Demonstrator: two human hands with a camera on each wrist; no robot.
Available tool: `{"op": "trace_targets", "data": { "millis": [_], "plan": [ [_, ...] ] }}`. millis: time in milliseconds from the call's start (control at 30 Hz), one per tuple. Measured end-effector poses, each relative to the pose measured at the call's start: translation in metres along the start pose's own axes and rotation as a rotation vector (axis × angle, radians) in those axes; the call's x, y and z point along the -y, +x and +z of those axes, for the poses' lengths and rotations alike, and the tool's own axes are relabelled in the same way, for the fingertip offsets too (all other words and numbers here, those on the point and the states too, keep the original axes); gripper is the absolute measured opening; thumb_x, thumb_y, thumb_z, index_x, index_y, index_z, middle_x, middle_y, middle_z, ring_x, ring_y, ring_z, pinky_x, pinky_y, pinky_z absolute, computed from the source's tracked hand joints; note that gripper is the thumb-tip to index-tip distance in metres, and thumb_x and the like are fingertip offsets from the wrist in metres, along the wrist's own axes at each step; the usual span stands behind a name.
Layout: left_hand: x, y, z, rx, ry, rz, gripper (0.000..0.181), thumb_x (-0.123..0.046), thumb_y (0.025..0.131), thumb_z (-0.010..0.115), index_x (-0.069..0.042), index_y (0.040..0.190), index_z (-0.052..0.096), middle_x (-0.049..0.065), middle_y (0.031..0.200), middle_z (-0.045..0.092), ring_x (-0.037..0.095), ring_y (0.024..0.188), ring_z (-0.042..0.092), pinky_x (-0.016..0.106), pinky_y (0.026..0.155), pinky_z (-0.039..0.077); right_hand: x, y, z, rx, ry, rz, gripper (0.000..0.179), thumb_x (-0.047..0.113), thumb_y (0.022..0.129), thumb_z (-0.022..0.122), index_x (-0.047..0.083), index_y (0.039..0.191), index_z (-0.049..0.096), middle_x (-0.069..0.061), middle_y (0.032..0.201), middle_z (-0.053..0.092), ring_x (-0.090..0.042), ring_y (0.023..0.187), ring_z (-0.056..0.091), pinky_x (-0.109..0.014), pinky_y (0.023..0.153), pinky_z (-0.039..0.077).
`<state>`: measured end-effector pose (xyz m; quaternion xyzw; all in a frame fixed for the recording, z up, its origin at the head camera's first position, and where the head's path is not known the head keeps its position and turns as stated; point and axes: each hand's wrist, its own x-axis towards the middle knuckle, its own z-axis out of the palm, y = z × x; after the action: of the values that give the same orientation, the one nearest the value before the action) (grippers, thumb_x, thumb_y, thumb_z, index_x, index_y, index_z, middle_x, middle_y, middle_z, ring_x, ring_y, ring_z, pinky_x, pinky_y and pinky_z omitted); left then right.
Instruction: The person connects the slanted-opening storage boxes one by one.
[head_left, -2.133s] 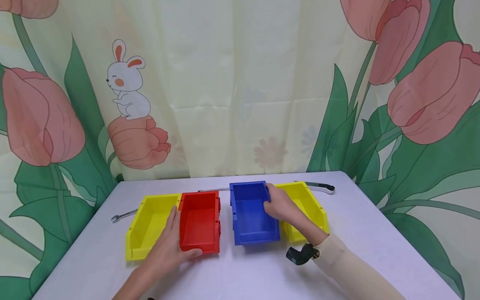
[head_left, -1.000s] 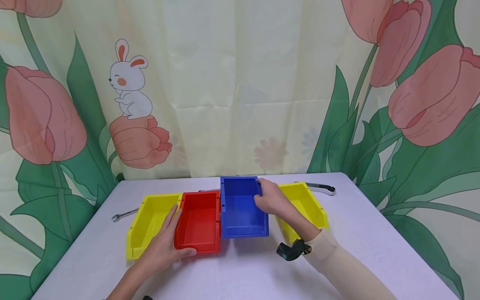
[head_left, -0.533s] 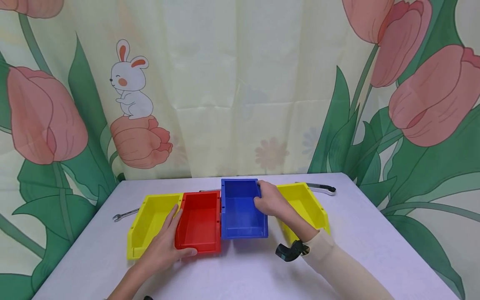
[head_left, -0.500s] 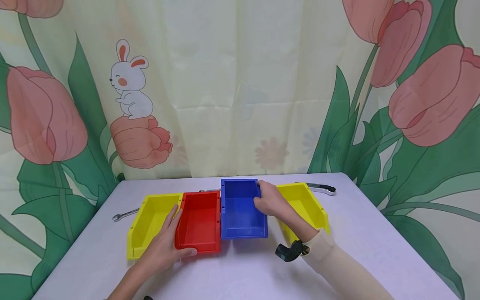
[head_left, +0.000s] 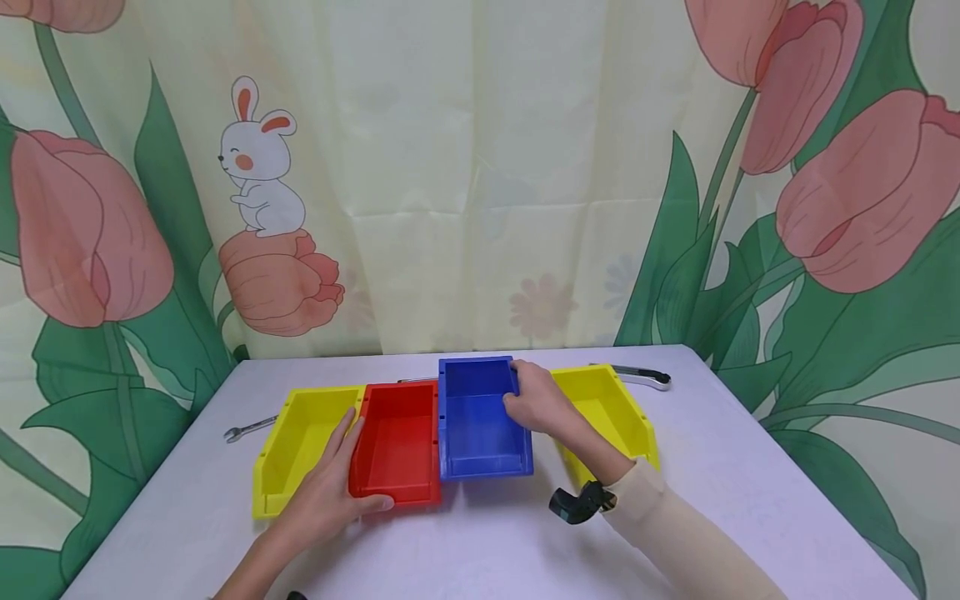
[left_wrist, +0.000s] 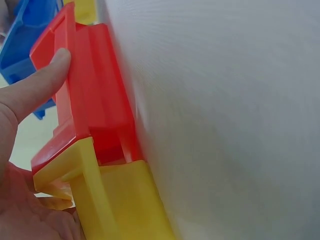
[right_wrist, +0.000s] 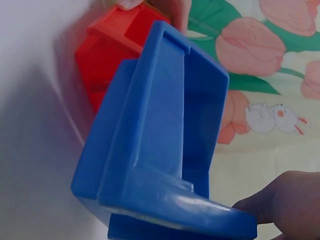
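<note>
The rear of the work area is closed off by a cream fabric curtain, creased horizontally at mid-height and printed with large pink tulips, green leaves and, towards the left, a white rabbit (seated on a toppled bloom). Before it stands a table with a pale, faintly lilac top, its far edge running close to the curtain. Lighting is soft and even, casting only diffuse shadows on the tabletop.

The left hand covers part of the left yellow bin, which partly hides 1 wrench.
</note>
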<state>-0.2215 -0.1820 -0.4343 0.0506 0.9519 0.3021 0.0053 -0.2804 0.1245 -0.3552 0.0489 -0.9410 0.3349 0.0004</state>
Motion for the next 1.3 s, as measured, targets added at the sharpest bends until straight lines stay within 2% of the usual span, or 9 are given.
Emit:
{"op": "trace_targets", "data": {
  "millis": [333, 467, 533, 633, 733, 800, 900, 1100, 1300],
  "plan": [
    [-0.001, 0.002, 0.002, 0.004, -0.009, -0.003, 0.135, -0.032, 0.069, 0.100, -0.014, 0.172, 0.014, 0.013, 0.180, 0.006, 0.047, 0.156, 0.032, 0.056, 0.098, 0.063, -0.007, 0.001, 0.000, -0.045, -0.015, -0.044, 0.059, 0.019, 0.103, 0.065, -0.004, 0.154, 0.048, -0.025, 0.150, 0.061, -0.041, 0.133, 0.064, -0.054, 0.110, 0.058],
    [0.000, 0.002, 0.001, 0.003, -0.012, 0.001, 0.135, -0.032, 0.069, 0.100, -0.013, 0.172, 0.014, 0.013, 0.179, 0.006, 0.048, 0.156, 0.031, 0.056, 0.098, 0.063, -0.006, -0.001, -0.001, -0.110, -0.065, -0.081, 0.057, 0.022, 0.103, 0.067, -0.003, 0.151, 0.052, -0.024, 0.143, 0.064, -0.038, 0.125, 0.066, -0.052, 0.106, 0.060],
    [0.000, 0.001, 0.001, 0.001, -0.014, -0.002, 0.135, -0.032, 0.069, 0.100, -0.013, 0.172, 0.013, 0.013, 0.179, 0.006, 0.048, 0.156, 0.031, 0.056, 0.099, 0.063, -0.004, -0.001, -0.001, -0.164, -0.077, -0.122, 0.054, 0.022, 0.102, 0.068, -0.002, 0.148, 0.056, -0.023, 0.140, 0.065, -0.037, 0.121, 0.067, -0.052, 0.104, 0.060],
    [-0.001, 0.002, 0.001, -0.005, -0.014, -0.001, 0.135, -0.032, 0.069, 0.100, -0.013, 0.171, 0.014, 0.013, 0.179, 0.007, 0.048, 0.157, 0.031, 0.056, 0.099, 0.063, 0.000, -0.002, 0.001, -0.230, -0.071, -0.221, 0.047, 0.022, 0.102, 0.069, 0.001, 0.143, 0.062, -0.022, 0.141, 0.065, -0.036, 0.123, 0.066, -0.052, 0.106, 0.059],
    [-0.001, 0.002, 0.002, -0.011, -0.014, 0.001, 0.135, -0.032, 0.069, 0.100, -0.014, 0.172, 0.013, 0.013, 0.179, 0.007, 0.048, 0.157, 0.030, 0.056, 0.099, 0.063, 0.004, -0.003, 0.006, -0.249, -0.055, -0.336, 0.041, 0.019, 0.101, 0.070, 0.003, 0.138, 0.066, -0.019, 0.141, 0.066, -0.036, 0.128, 0.066, -0.051, 0.109, 0.059],
    [-0.001, 0.002, 0.002, -0.013, -0.017, 0.000, 0.135, -0.031, 0.069, 0.100, -0.014, 0.172, 0.013, 0.013, 0.179, 0.006, 0.048, 0.157, 0.030, 0.056, 0.099, 0.062, 0.008, -0.004, 0.010, -0.232, -0.051, -0.385, 0.038, 0.019, 0.101, 0.069, 0.005, 0.137, 0.068, -0.017, 0.141, 0.067, -0.035, 0.131, 0.066, -0.051, 0.111, 0.057],
    [-0.002, 0.002, 0.002, -0.009, -0.026, -0.009, 0.135, -0.029, 0.070, 0.100, -0.015, 0.172, 0.012, 0.012, 0.180, 0.005, 0.047, 0.158, 0.029, 0.056, 0.101, 0.062, 0.012, -0.006, 0.015, -0.176, -0.042, -0.414, 0.039, 0.020, 0.102, 0.068, 0.006, 0.139, 0.068, -0.015, 0.141, 0.069, -0.034, 0.134, 0.065, -0.052, 0.113, 0.056],
    [-0.002, 0.001, 0.002, 0.002, -0.049, -0.026, 0.136, -0.028, 0.069, 0.100, -0.019, 0.172, 0.011, 0.012, 0.180, 0.006, 0.047, 0.157, 0.031, 0.056, 0.097, 0.063, 0.018, -0.010, 0.022, 0.020, -0.048, -0.387, 0.053, 0.030, 0.106, 0.064, 0.009, 0.154, 0.054, -0.013, 0.156, 0.060, -0.034, 0.147, 0.056, -0.054, 0.117, 0.052],
    [-0.002, 0.001, 0.002, 0.001, -0.051, -0.032, 0.136, -0.028, 0.069, 0.100, -0.019, 0.172, 0.012, 0.014, 0.179, 0.007, 0.048, 0.156, 0.032, 0.056, 0.097, 0.063, 0.023, -0.009, 0.023, 0.123, -0.066, -0.346, 0.060, 0.037, 0.108, 0.059, 0.011, 0.161, 0.046, -0.013, 0.160, 0.056, -0.036, 0.149, 0.054, -0.057, 0.115, 0.052]
  ]
}}
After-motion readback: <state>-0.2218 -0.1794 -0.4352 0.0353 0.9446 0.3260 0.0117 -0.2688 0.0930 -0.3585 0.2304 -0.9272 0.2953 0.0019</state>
